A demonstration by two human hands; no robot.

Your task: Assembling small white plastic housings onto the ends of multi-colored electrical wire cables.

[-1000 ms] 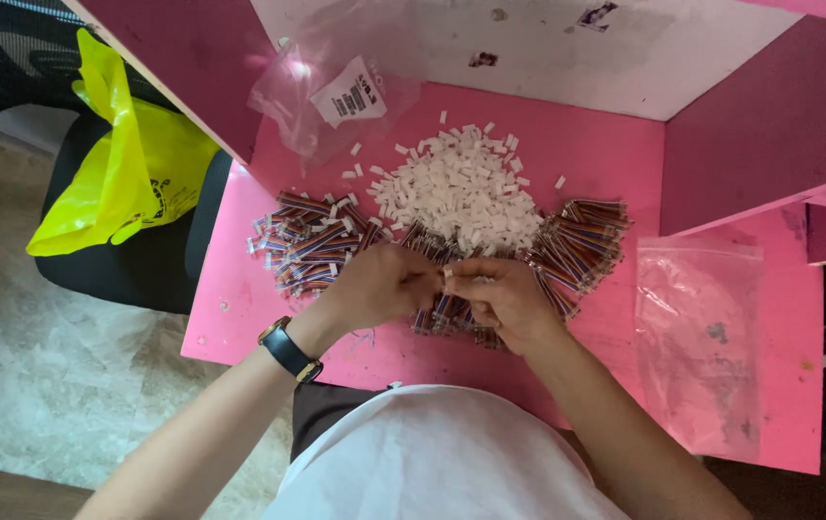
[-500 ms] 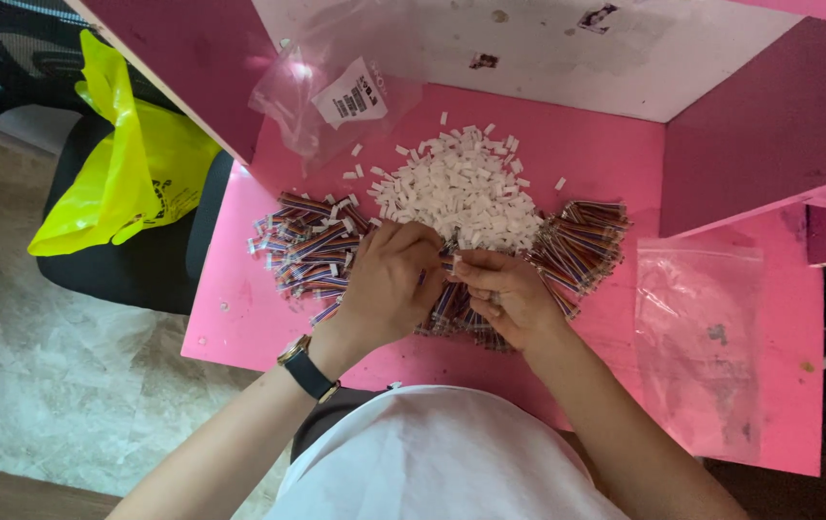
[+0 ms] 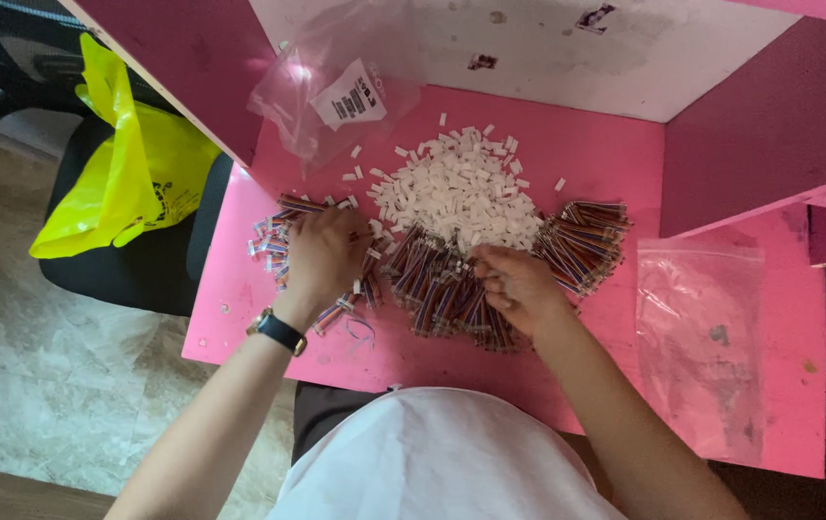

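My left hand (image 3: pixel 324 258), with a black watch on its wrist, lies palm down on the left heap of coloured wires with white plugs (image 3: pixel 273 243); what its fingers hold is hidden. My right hand (image 3: pixel 519 284) has its fingers curled, pinching coloured wires in the middle bundle (image 3: pixel 437 289). Just beyond both hands is a pile of small white plastic connectors (image 3: pixel 456 193). More bundled coloured wires (image 3: pixel 586 241) lie to the right of the right hand.
Everything sits on a pink table (image 3: pixel 239 308) with pink side walls. A clear bag with a white label (image 3: pixel 345 96) lies at the back left and an empty clear bag (image 3: pixel 702 337) on the right. A yellow bag (image 3: pixel 133 183) rests on a black chair.
The hands were together over the middle bundle. My left hand has moved left onto the heap of plugged wires; my right hand has stayed on the middle bundle.
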